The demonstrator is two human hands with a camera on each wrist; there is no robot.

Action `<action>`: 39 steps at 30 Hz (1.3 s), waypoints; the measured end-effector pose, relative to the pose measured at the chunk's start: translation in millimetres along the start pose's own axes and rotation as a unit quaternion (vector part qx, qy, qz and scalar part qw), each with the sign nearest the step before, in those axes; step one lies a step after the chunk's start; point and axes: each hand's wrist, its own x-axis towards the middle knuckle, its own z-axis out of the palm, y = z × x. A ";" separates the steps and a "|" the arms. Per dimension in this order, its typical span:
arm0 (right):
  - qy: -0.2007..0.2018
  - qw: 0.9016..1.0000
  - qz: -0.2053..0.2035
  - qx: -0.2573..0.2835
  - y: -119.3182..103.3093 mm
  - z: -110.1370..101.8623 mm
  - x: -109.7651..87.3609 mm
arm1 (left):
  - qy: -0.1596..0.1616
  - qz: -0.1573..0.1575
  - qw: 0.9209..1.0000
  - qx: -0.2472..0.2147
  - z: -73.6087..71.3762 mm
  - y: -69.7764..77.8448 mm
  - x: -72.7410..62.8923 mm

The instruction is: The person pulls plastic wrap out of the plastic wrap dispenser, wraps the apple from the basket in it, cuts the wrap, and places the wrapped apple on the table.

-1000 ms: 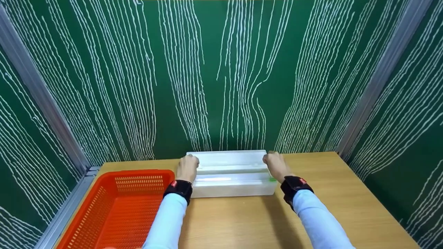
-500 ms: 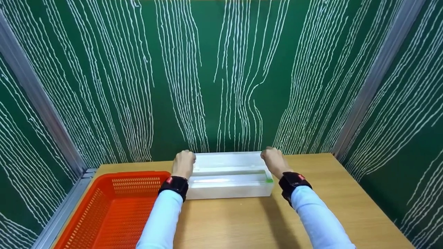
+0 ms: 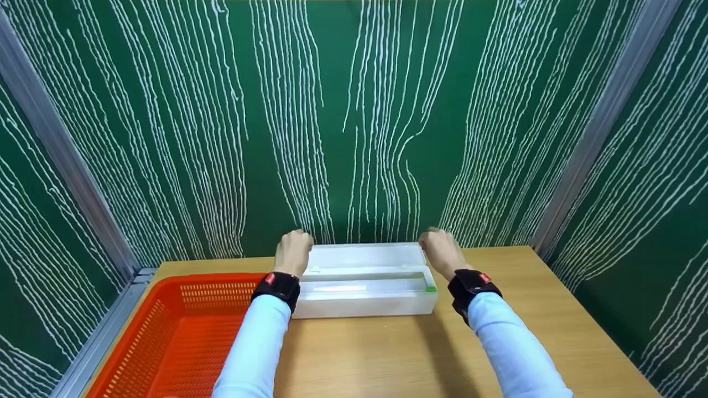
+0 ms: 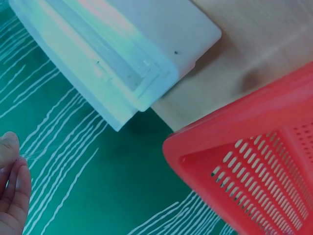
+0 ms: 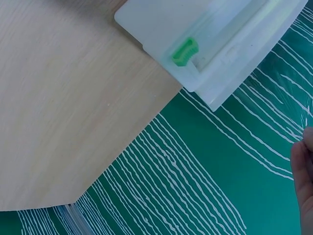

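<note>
A white plastic cling film dispenser (image 3: 365, 307) sits on the table with its lid (image 3: 365, 255) tipped back. At its far left corner my left hand (image 3: 293, 254) pinches a thin clear film (image 4: 31, 156) between thumb and fingers, as the left wrist view shows. My right hand (image 3: 442, 254), at the far right corner, pinches clear film too; faint creases fan out from its fingertips in the right wrist view. Most of the film is too clear to trace. A green slider (image 5: 185, 52) sits at the dispenser's right end.
An orange-red perforated plastic basket (image 3: 204, 354) stands left of the dispenser, close to my left forearm. The wooden table (image 3: 365, 359) ends at a green wall (image 3: 387, 166) with white wavy lines. Metal posts (image 3: 603, 127) frame the corners.
Both hands have risen slightly and moved away from me, beyond the dispenser's back corners. My left hand has also shifted a little left. The lid stays tipped back.
</note>
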 end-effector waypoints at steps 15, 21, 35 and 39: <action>0.003 1.000 0.004 0.023 -0.2 -19.2 7.0 | -0.025 0.004 0.999 0.021 -19.9 5.0 13.7; 0.009 1.000 0.007 0.016 -2.6 -29.3 9.6 | -0.024 0.012 0.999 0.021 -27.5 5.9 17.7; 0.029 0.999 -0.014 -0.002 -4.6 -44.6 20.9 | 0.006 0.034 0.999 0.038 -42.9 7.0 26.1; 0.021 1.000 0.000 0.007 -7.8 -50.2 22.4 | -0.002 0.032 0.998 0.047 -50.5 7.7 29.2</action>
